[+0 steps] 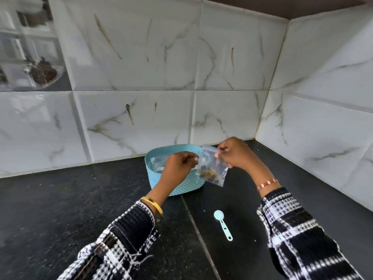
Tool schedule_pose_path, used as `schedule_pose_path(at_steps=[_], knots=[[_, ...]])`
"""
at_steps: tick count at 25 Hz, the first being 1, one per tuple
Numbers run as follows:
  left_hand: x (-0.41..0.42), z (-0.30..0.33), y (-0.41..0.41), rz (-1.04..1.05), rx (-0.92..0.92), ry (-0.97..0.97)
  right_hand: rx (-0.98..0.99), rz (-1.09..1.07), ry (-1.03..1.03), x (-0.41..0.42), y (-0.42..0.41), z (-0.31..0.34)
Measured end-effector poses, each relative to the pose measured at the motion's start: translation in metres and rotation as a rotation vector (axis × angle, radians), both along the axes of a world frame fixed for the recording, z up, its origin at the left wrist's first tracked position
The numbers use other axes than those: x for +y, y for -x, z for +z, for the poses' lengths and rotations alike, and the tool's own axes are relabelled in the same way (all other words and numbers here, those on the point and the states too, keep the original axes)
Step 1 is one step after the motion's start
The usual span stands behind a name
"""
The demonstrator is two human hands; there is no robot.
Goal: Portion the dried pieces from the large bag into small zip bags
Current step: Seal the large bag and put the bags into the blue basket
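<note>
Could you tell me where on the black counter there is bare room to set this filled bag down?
Bare black stone counter stretches left of the blue perforated plastic basket. A smaller patch lies between the right tiled wall and the pale blue plastic measuring spoon. Around basket and spoon it is crowded.

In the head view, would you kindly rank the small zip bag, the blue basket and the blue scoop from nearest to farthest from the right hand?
From the right hand:
1. Small zip bag: held in its grip by the top edge.
2. Blue basket: just left, on the counter.
3. Blue scoop: lying on the counter, nearer the person.
</note>
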State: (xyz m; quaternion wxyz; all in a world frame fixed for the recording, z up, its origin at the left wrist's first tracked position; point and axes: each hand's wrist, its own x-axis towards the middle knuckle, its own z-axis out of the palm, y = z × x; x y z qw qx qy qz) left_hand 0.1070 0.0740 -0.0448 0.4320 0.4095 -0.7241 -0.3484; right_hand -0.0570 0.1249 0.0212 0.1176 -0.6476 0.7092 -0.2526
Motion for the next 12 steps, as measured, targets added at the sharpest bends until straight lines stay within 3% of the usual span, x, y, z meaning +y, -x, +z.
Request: schedule_pose_path(at_steps=[3,5,12], knots=[[-0.028,0.0,-0.016,0.086,-0.28,0.102,-0.085,-0.041,0.094,-0.037,0.0,0.01],[-0.043,-0.003,-0.024,0.114,-0.35,0.101,-0.097,-0.067,0.106,-0.063,-0.002,0.01],[-0.069,-0.026,-0.033,0.165,-0.662,0.148,-0.153,-0.092,-0.057,-0.124,-0.017,-0.036]])
